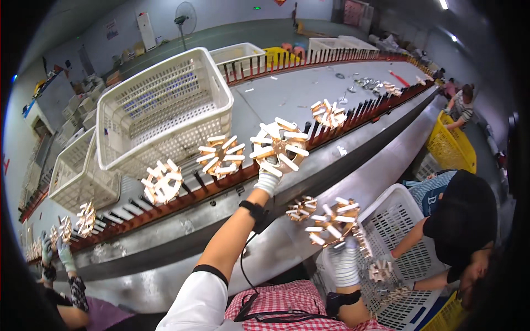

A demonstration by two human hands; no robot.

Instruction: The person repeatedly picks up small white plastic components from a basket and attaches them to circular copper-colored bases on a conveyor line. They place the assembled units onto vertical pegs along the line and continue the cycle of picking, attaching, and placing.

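My left hand [269,179], in a white glove, reaches up to the conveyor's peg row. It is closed on a round copper-coloured piece with white pegs [280,146], which hides most of the fingers. My right hand [343,263], also gloved, is lower right beside a white crate. It grips another such white-pegged piece [333,222], with the fingers largely covered. A smaller-looking piece of the same kind [301,208] shows just left of that one; I cannot tell what supports it. More of these pieces [221,156] sit along the row of dark pegs [201,182].
A large white basket [165,110] stands on the grey conveyor [259,110]. At right, a co-worker in dark clothes [464,220] reaches into a white crate [403,220] holding similar pieces. Another co-worker's gloved hands [65,255] are at lower left. A yellow crate [450,144] stands farther right.
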